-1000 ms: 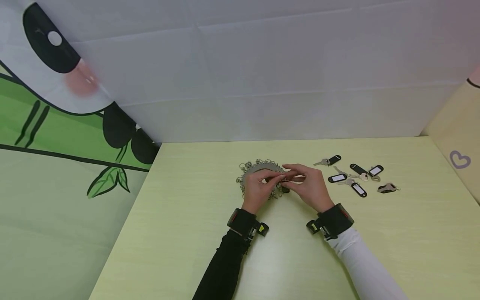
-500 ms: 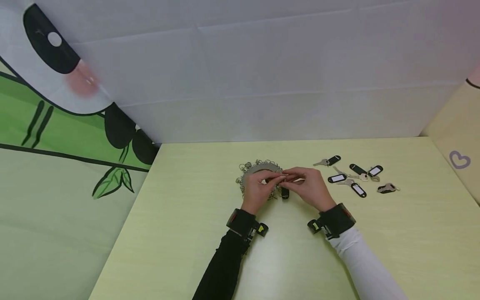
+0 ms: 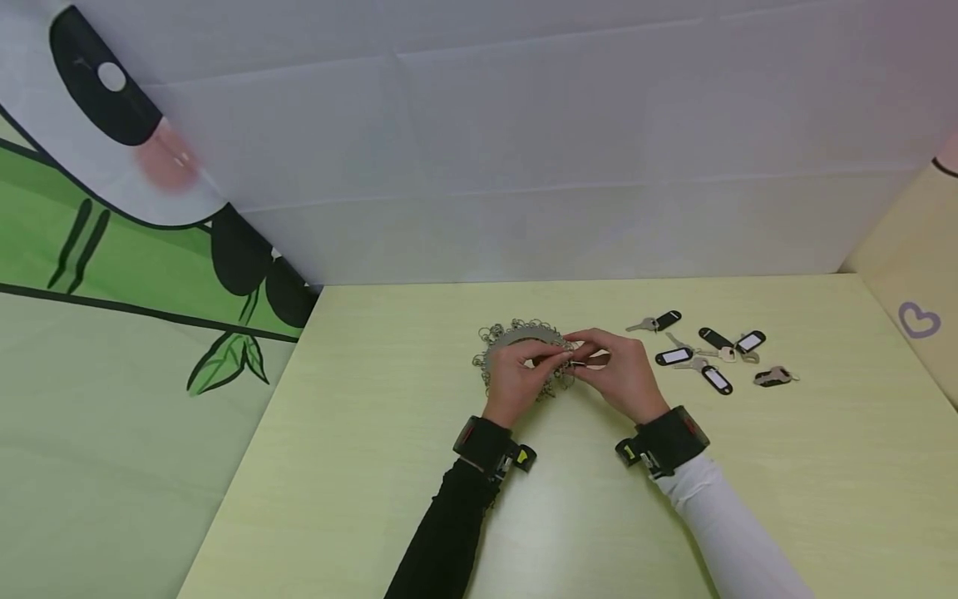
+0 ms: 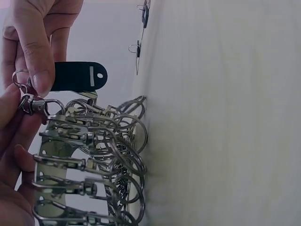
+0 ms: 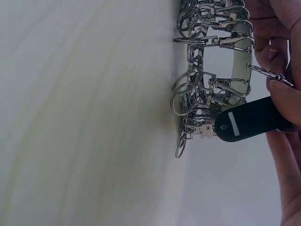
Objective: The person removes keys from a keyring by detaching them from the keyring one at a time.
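Observation:
Both hands meet at the right side of a grey metal ring holder [image 3: 509,335], whose rim is crowded with snap hooks and split rings. My left hand [image 3: 512,381] pinches one swivel snap hook [image 4: 34,105] at the holder's edge. With my right hand [image 3: 623,376] I pinch a black key tag [image 4: 77,76] by its end, its split ring [image 4: 19,77] close to that hook. In the right wrist view the tag lies across the hanging hooks, its holed end outward. The fingers partly cover where ring and hook come together.
To the right on the pale table [image 3: 419,499] lie several keys with black tags, including a white-labelled tag [image 3: 717,380]. A key with a tag [image 3: 775,377] sits furthest right. A white backdrop [image 3: 524,166] rises behind the table's back edge.
Half a second ago the black tag hung below the fingers in the head view; now it is hidden there. My right fingers have shifted slightly, while the left hand stays nearly still.

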A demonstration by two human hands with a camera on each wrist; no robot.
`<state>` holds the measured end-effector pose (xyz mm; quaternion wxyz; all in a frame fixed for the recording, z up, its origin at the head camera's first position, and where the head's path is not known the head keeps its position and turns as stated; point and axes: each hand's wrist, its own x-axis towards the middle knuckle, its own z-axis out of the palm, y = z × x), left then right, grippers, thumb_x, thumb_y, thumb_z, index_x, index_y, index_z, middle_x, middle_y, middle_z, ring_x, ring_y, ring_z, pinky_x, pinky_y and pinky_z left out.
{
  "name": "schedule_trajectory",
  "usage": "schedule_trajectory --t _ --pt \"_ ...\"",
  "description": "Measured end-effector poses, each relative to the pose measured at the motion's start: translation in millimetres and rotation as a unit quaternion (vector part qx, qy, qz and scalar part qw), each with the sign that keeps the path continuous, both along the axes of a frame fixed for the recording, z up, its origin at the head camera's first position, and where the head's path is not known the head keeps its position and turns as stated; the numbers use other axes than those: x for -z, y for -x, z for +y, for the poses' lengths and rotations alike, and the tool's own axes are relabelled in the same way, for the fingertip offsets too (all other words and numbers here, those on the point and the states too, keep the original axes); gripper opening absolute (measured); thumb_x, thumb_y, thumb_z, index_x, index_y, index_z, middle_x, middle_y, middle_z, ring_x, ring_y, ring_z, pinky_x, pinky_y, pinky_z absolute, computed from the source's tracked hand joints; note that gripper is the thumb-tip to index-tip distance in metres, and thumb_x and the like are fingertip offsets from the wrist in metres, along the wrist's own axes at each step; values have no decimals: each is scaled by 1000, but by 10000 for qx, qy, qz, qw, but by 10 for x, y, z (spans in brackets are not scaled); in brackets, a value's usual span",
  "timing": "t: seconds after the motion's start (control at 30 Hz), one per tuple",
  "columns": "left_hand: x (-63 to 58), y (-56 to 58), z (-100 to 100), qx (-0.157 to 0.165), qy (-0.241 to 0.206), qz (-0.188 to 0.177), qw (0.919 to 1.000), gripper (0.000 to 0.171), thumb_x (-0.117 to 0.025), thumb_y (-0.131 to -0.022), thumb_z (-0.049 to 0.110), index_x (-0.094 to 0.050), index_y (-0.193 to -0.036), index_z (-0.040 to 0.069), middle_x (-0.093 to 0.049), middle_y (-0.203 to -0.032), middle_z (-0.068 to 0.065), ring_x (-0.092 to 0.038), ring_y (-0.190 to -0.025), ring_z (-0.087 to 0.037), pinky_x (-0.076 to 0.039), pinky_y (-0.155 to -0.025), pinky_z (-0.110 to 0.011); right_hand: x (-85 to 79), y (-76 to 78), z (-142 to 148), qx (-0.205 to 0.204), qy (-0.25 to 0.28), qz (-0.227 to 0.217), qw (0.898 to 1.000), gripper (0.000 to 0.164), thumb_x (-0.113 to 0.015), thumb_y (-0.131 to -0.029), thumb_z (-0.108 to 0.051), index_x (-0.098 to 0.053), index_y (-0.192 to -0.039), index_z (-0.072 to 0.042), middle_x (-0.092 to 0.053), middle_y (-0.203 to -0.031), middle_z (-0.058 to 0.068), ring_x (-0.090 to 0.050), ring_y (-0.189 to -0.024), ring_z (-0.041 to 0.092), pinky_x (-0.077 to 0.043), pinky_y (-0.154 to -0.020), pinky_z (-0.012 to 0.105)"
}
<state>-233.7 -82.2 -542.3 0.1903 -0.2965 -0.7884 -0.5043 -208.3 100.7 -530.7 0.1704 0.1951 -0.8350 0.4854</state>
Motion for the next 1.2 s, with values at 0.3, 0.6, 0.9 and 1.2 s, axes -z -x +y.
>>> schedule_trajectory --t 0.3,0.6,0.9,1.2 --pt "31 15 7 29 33 104 9999 14 -74 -87 22 -80 -91 9 -78 -85 -8 -65 -75 -4 -57 -58 -31 32 12 32 -221 26 -142 9997 43 -82 -75 -2 -70 -116 -9 -76 -90 9 -70 -86 15 -62 -74 34" --pt "29 15 -3 42 18 171 9998 13 -73 -88 19 -79 -93 9 -78 -86 -9 -66 -73 -7 -55 -57 -31 -264 -148 -29 -258 139 -592 9978 37 -78 -79 0 -69 -115 4 -75 -96 22 -70 -84 27 -62 -72 38" --pt "18 11 7 117 -104 -53 9999 11 -74 -86 14 -79 -92 7 -78 -85 -11 -65 -70 -11 -54 -56 -41 11 20 58 -30 209 335 9992 35 -82 -75 -4 -74 -109 -5 -76 -93 13 -70 -84 19 -62 -69 31" --pt "30 22 -7 146 9 -107 9998 12 -75 -86 21 -80 -91 11 -78 -84 -6 -63 -68 -5 -52 -54 -35 -46 80 283 743 -84 590 9955 9 -80 -79 -9 -79 -88 -10 -68 -87 5 -66 -82 16 -61 -66 27"
